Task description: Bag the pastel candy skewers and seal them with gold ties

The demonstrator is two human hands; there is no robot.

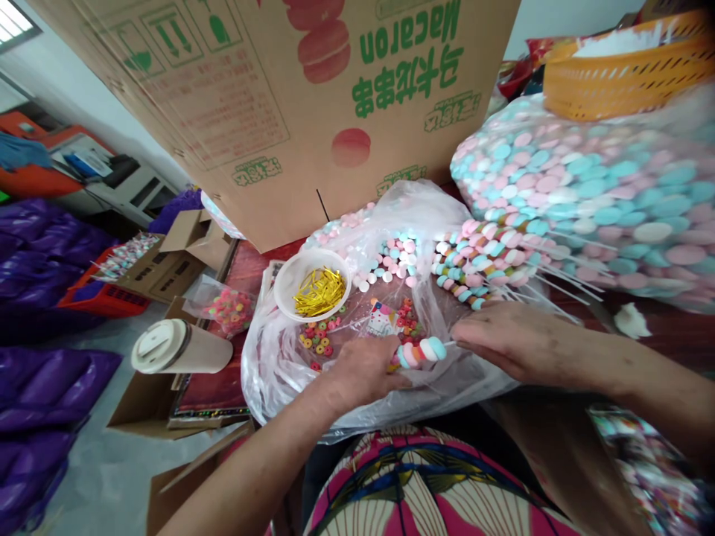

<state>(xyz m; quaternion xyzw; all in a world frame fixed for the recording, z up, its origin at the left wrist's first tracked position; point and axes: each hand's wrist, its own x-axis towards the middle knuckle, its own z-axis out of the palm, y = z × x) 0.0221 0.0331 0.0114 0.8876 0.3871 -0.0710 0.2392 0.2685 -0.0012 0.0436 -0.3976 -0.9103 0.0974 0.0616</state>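
Observation:
My left hand (366, 370) is closed over a small clear packet (385, 320) on the plastic sheet, holding it around the lower end of a candy skewer (420, 351) of pink, white and blue discs. My right hand (511, 339) pinches the stick end of that same skewer from the right. Just beyond lie several more candy skewers (480, 260) with their sticks pointing right. A white bowl (313, 286) holds gold twist ties (319, 291). Loose ring candies (318, 339) lie under the bowl.
A big clear bag of pastel candies (603, 193) bulges at the right, under an orange basket (625, 71). A large cardboard carton (290, 104) stands behind. A lidded cup (179, 348) sits left. Open boxes (161, 260) and purple bags (39, 357) cover the floor.

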